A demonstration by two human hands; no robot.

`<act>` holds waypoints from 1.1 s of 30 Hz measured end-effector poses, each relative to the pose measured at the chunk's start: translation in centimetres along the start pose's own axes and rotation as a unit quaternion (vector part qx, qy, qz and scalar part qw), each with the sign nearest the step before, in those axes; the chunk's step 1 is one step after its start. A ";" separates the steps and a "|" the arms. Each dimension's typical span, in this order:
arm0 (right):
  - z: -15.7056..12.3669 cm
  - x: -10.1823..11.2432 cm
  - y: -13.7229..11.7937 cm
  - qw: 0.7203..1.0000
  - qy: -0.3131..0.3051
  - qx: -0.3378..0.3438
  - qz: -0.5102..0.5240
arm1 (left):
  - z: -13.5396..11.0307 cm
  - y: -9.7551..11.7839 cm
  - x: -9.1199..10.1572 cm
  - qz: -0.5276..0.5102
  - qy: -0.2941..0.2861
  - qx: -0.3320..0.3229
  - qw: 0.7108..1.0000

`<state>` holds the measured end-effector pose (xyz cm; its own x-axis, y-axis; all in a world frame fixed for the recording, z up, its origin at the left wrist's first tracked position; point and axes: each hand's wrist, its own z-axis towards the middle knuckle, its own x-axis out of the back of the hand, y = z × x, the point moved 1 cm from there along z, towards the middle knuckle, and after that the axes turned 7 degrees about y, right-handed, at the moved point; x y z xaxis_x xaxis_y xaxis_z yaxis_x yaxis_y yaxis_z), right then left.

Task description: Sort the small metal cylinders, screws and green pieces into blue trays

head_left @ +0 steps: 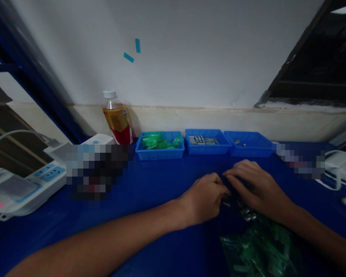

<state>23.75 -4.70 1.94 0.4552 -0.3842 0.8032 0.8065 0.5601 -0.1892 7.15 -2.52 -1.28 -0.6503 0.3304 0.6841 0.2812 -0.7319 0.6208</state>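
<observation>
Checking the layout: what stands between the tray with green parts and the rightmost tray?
A blue tray of metal pieces, in the head view.

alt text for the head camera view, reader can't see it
The left hand and right hand meet over small metal parts on a blue table, beside a heap of green plastic pieces. Three blue trays and a drink bottle stand behind.

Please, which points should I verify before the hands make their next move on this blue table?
1. Both in view and close together, left hand and right hand: ok.
2. What the fingers pinch: cannot tell, too dark.
3. Loose metal pieces beside the right hand: ok.
4. Upright, capped bottle far from both hands: ok.
5. The green plastic pile crowds the right forearm and may be swept: not ok.
</observation>
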 end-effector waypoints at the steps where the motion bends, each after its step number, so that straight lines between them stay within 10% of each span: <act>1: -0.4 -0.2 -0.5 1.000 -0.012 0.005 0.010 | 0.0 0.0 -0.1 0.009 -0.007 -0.001 1.000; 14: -1.6 -1.2 -1.0 0.999 -0.010 -0.031 0.005 | 0.1 0.2 1.0 -0.058 0.127 0.134 0.981; 23: -1.0 -0.7 -1.1 0.988 0.023 -0.146 0.054 | 0.2 0.2 1.5 -0.148 0.125 0.071 0.978; 33: -0.9 -0.3 -1.9 0.862 0.009 -0.384 0.332 | -0.5 0.5 1.3 -0.129 0.151 0.116 0.973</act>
<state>22.45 -6.32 1.50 0.9130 -0.1810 0.3656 0.3741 0.0138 -0.9273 6.13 -2.75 -0.24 -0.8886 0.2695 0.3712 0.2098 -0.4809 0.8513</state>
